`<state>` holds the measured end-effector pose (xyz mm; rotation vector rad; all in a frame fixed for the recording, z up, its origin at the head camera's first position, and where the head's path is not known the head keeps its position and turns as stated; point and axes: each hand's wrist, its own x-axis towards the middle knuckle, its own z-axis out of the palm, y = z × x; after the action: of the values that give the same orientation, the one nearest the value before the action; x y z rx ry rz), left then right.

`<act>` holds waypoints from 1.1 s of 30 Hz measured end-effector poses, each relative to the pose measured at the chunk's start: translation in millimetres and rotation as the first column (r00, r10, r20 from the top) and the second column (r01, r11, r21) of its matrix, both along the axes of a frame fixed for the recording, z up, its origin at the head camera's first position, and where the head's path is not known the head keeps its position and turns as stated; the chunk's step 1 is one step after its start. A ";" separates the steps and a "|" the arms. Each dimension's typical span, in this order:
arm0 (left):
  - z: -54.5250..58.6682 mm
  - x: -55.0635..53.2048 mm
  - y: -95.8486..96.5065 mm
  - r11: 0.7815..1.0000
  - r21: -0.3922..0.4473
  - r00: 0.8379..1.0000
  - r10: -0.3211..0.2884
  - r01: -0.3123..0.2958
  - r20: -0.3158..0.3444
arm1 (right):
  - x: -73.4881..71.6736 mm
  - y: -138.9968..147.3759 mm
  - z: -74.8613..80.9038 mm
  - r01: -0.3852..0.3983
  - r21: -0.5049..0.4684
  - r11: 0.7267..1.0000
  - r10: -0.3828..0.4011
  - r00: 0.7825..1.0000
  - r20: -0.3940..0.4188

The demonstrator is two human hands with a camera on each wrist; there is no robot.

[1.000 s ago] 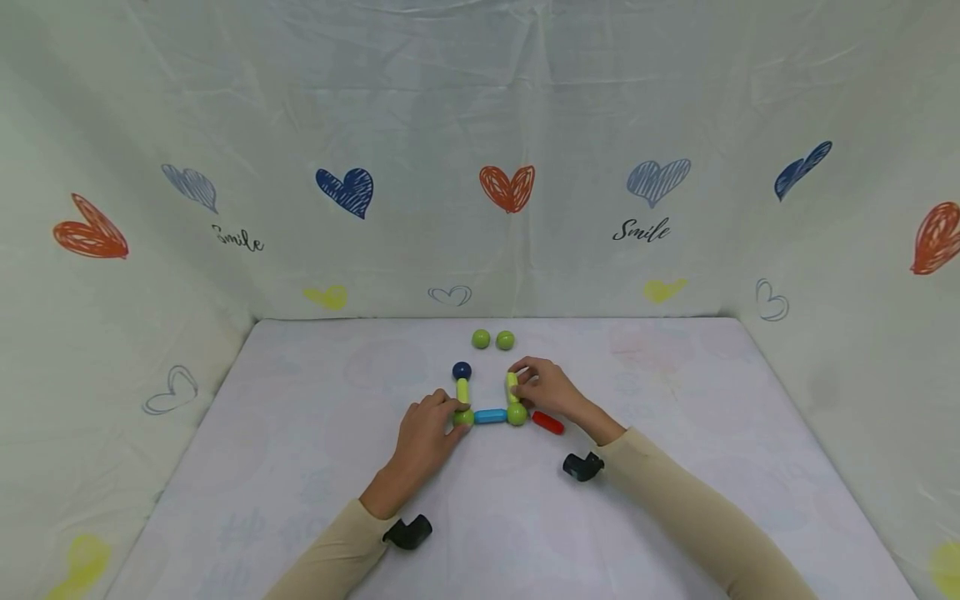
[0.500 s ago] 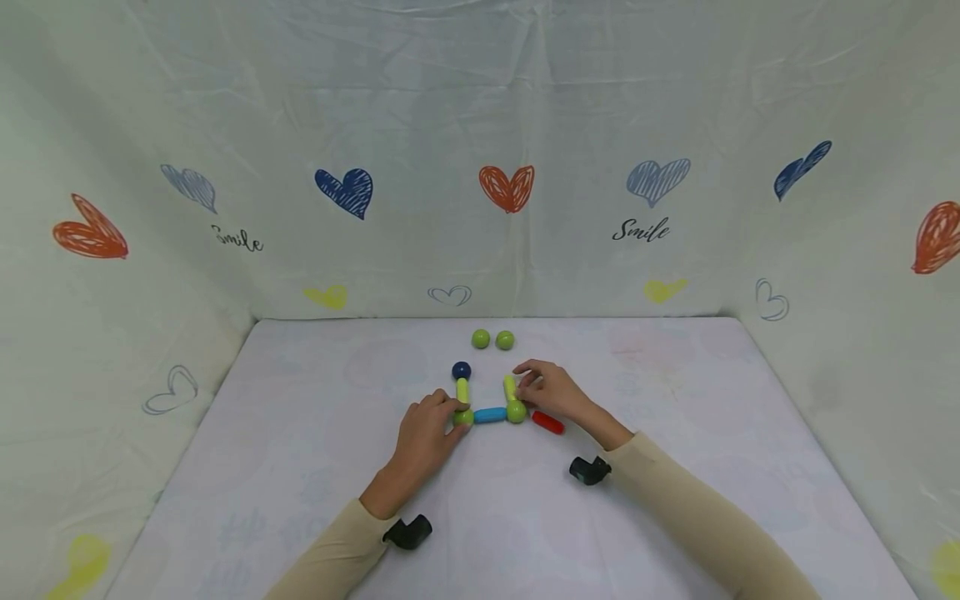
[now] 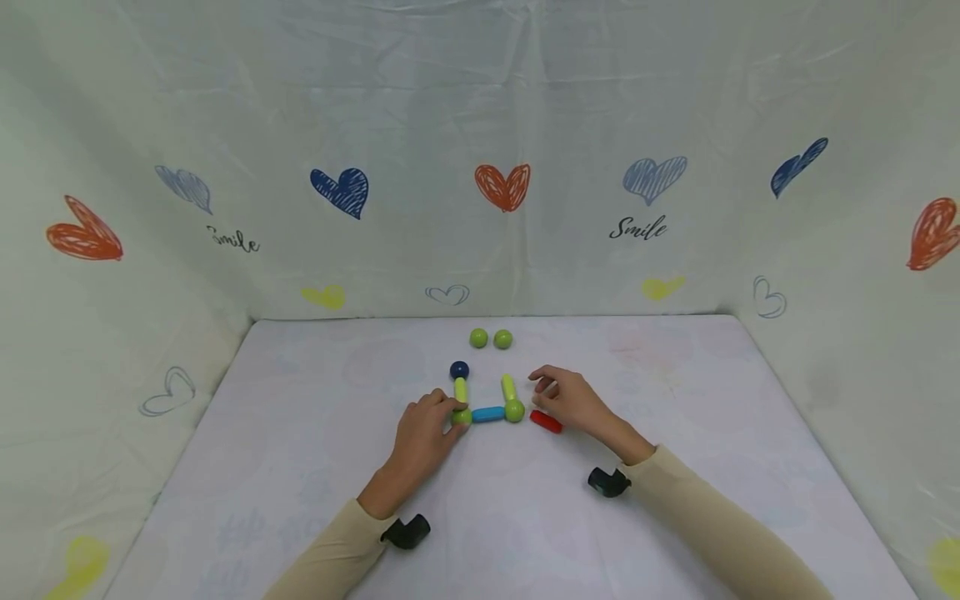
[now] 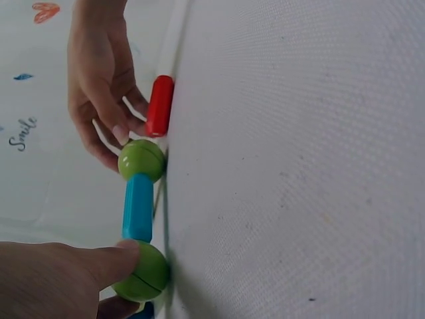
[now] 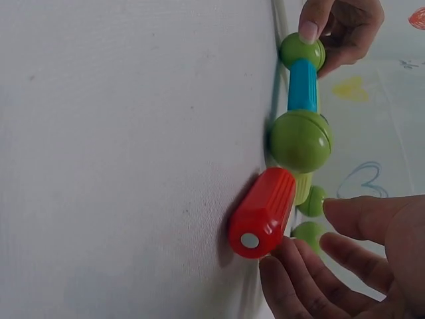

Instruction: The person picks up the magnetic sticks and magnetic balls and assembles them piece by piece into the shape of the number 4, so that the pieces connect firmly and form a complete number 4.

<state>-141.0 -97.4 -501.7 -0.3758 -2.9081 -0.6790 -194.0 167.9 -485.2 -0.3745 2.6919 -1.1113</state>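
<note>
My left hand (image 3: 423, 433) pinches a green ball (image 4: 151, 274) at the left corner of a U-shaped build of toy building rods and balls. A light-blue rod (image 3: 488, 414) joins it to a second green ball (image 5: 301, 141). From these balls, two yellow-green rods, a left one (image 3: 461, 389) and a right one (image 3: 508, 387), run toward the back. A navy ball (image 3: 459, 369) caps the left rod. My right hand (image 3: 576, 404) holds nothing, fingers loosely bent, just right of the build. Close by its fingertips lies a red rod (image 5: 264, 211) with a silvery disc in its end.
Two loose green balls, a left one (image 3: 478, 337) and a right one (image 3: 503, 339), sit side by side behind the build. The white table (image 3: 300, 467) ends at a pale curtain (image 3: 390, 242) printed with hearts. Black wrist cameras hang by both sleeves.
My right hand has let go of the right yellow-green rod and drawn away to the right, toward the red rod. That yellow-green rod now tilts slightly left. The left hand keeps its hold.
</note>
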 end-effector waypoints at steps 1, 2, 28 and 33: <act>0.4 0.0 0.0 1.000 -0.005 1.000 -0.002 0.002 -0.003 | -0.7 1.4 -0.3 0.006 0.001 1.000 -0.006 1.000 -0.003; 1.0 0.0 -0.1 1.000 -0.010 1.000 -0.003 0.003 -0.005 | -1.9 2.8 -0.4 0.015 -0.002 1.000 -0.015 1.000 -0.004; 12.7 -9.4 52.3 0.973 -0.166 0.984 -0.172 0.161 -0.052 | -64.2 -19.9 0.2 0.035 -0.056 0.998 -0.039 0.996 -0.081; 12.0 -11.7 60.8 0.971 -0.181 0.984 -0.169 0.157 -0.053 | -74.0 -27.3 1.7 0.048 -0.048 0.998 -0.052 0.995 -0.082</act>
<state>-152.6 -36.6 -489.6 -0.6511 -2.9029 -0.4201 -268.0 140.6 -483.5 -0.3711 2.7663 -1.1986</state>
